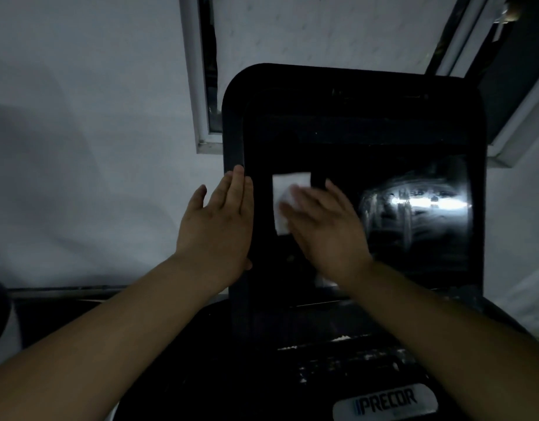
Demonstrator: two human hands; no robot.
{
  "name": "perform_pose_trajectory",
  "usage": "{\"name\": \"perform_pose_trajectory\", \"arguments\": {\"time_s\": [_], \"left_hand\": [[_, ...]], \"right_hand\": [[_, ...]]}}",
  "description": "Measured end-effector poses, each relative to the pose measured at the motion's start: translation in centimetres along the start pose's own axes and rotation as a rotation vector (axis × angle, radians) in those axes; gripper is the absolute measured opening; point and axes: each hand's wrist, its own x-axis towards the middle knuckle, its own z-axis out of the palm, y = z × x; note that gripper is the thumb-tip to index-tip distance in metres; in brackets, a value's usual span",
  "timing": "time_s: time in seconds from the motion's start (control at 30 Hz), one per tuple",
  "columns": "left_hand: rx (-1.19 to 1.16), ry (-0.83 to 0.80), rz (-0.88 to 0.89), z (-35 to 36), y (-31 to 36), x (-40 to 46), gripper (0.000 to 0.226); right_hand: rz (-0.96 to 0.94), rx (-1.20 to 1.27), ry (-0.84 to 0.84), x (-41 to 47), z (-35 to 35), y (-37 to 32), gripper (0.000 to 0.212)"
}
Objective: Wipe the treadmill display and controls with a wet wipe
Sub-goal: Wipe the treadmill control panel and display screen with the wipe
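Observation:
The black treadmill console (353, 95) fills the middle of the view, its dark glossy display (414, 208) showing wet streaks and a bright reflection on the right. My right hand (326, 226) presses a white wet wipe (288, 189) flat against the left part of the display, fingers straight; part of the wipe shows beyond my fingertips. My left hand (219, 223) rests flat with straight fingers along the console's left edge. The control panel (353, 360) lies below, dim and hard to make out.
A PRECOR badge (386, 405) sits at the bottom of the machine. A pale wall (79, 117) is behind, with window frames at upper left (198, 86) and upper right (511, 123). A dark ledge (64, 290) runs along the left.

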Motion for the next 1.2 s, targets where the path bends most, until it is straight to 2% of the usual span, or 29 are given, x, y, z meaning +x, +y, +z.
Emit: {"name": "perform_pose_trajectory", "arguments": {"time_s": [0.13, 0.23, 0.37, 0.53, 0.67, 0.97, 1.1, 1.2], "left_hand": [[-0.019, 0.015, -0.004, 0.1, -0.1, 0.0, 0.132], [-0.04, 0.03, 0.0, 0.3, -0.1, 0.0, 0.132], [-0.047, 0.049, 0.01, 0.6, -0.2, -0.1, 0.135], [-0.04, 0.151, 0.073, 1.0, 1.1, -0.1, 0.132], [-0.016, 0.126, 0.101, 1.2, 3.1, 1.0, 0.129], [0.071, 0.082, 0.083, 1.1, 4.0, 1.7, 0.128], [0.069, 0.077, 0.073, 0.9, 4.3, 1.8, 0.128], [0.06, 0.078, 0.072, 1.0, 4.3, 1.8, 0.128]], "right_hand": [[-0.012, -0.036, 0.027, 5.6, 0.5, 2.8, 0.033], [-0.008, -0.029, 0.018, 5.4, 0.7, 3.0, 0.034], [-0.012, 0.026, -0.008, -0.3, 0.1, 0.8, 0.036], [-0.016, 0.118, -0.142, -10.5, -1.2, -2.8, 0.034], [-0.014, 0.121, -0.154, -13.0, -1.6, -3.4, 0.033], [0.003, 0.04, 0.067, -2.1, 0.6, 2.1, 0.032], [0.015, 0.021, 0.098, 1.9, 1.0, 4.4, 0.029], [0.026, 0.017, 0.096, 1.5, 0.9, 4.0, 0.028]]}}
